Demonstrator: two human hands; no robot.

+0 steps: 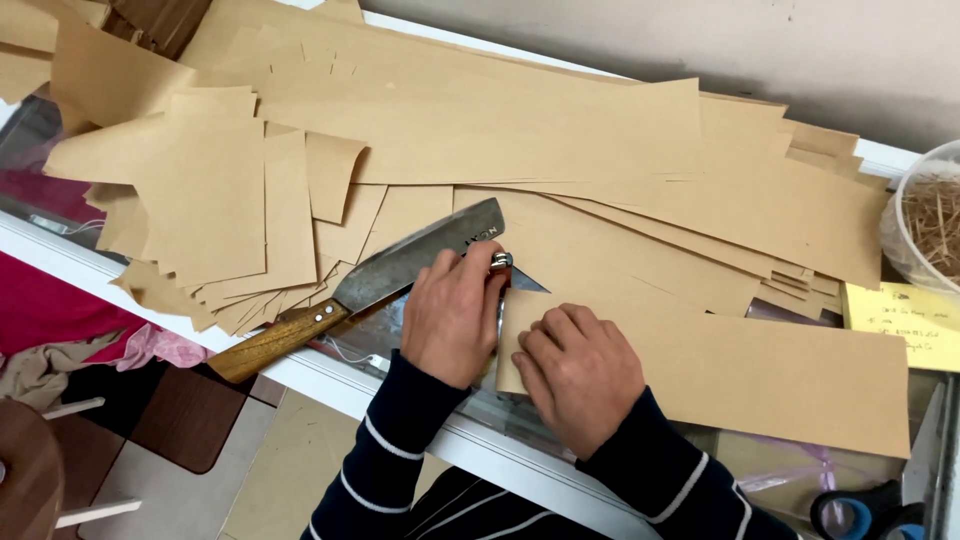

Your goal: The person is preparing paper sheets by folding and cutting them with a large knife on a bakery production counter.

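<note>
I see the brown paper strip lying on the glass counter, just right of the cleaver. My right hand presses flat on the strip's left end, fingers spread. My left hand clenches a small metal tool at the strip's edge, over the cleaver's blade.

Long tan paper strip: flat on the glass counter, running rightward from the big knife, its left end creased. Small metal stapler: upright just beyond that left end, touching the knife blade's near edge, mostly hidden under fingers.
</note>
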